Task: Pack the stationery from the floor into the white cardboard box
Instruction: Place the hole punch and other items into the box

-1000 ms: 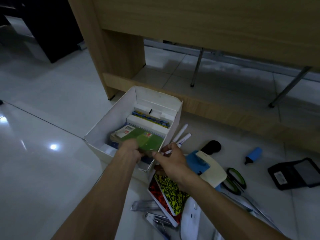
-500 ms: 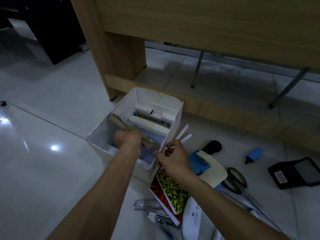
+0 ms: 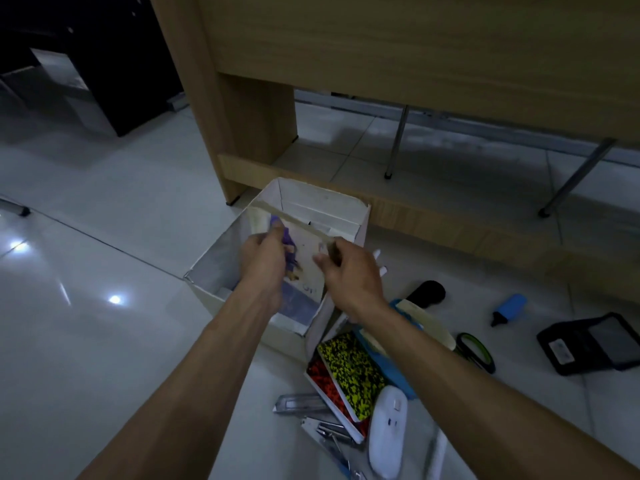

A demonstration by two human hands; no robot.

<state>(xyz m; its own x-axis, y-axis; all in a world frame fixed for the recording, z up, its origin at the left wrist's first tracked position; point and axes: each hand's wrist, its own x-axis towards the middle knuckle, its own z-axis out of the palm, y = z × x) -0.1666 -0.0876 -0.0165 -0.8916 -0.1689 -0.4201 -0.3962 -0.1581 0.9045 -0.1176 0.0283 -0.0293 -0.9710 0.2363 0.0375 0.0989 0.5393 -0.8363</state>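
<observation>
The white cardboard box [image 3: 325, 202] stands open on the tiled floor in front of a wooden desk. Over its opening I hold a thin notebook [image 3: 306, 261] tilted up on edge, its pale cover with a purple figure facing me. My left hand [image 3: 265, 258] grips its left edge and my right hand [image 3: 346, 268] pinches its right edge. The notebook hides most of the box's contents. Right of the box lie two patterned notebooks [image 3: 349, 375], yellow-black over red-black, a white marker [image 3: 379, 261] behind my right hand, a blue highlighter [image 3: 509, 308] and green-handled scissors [image 3: 476, 351].
Near my right forearm lie a white computer mouse [image 3: 388, 434], a metal stapler [image 3: 329, 433], a clear ruler-like piece [image 3: 299, 403], a cream-and-blue hole punch [image 3: 415, 327] and a black oval object [image 3: 427, 292]. A black calculator [image 3: 588, 342] sits far right. Desk panel [image 3: 242, 133] and metal legs [image 3: 396, 143] stand behind.
The green-covered notebook that lay flat in the box has been lifted and swung up on edge, showing its other cover. My right hand moved from the box's side onto the notebook.
</observation>
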